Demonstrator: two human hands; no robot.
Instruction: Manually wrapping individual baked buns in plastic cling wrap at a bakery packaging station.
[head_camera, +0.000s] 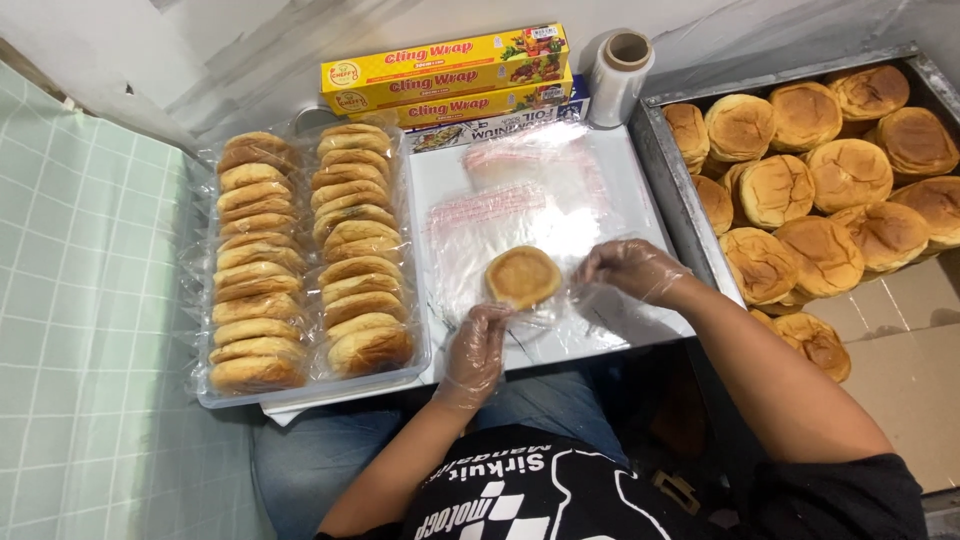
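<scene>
Seen from the head camera, looking down: a single round bun (522, 276), golden-brown, smooth and slightly domed on top, paler at the rim, lying on a thin clear plastic bag (500, 225) that is glossy, crinkled and edged with a faint red strip, spread over a flat white counter (640, 170). Bun near the front middle of the counter, between both hands. Left hand (475, 350) sheathed in a loose, wrinkled transparent glove, forearm rising from below, fingers curled together and pinching the plastic at the bun's near edge, touching or almost touching the bun. Right hand (628, 268) gloved the same way, arm bent in from the right, fingers bunched and clamped on a fold of plastic just beside the bun's right side. To the left, a clear shallow tray (412, 372) packed with two rows of wrapped buns (300, 260) standing on edge, overlapping like tiles, shiny under film. At the back, stacked long yellow cartons (450, 72) of wrap, and beside them an upright roll of clear film (617, 75) on a cardboard core. To the right, a grey metal tray (672, 190) heaped with unwrapped buns (820, 190), matt, round and darker brown on their crowns. Pale green tiled surface (90, 300) at far left; brown cardboard (900, 340) at lower right.
</scene>
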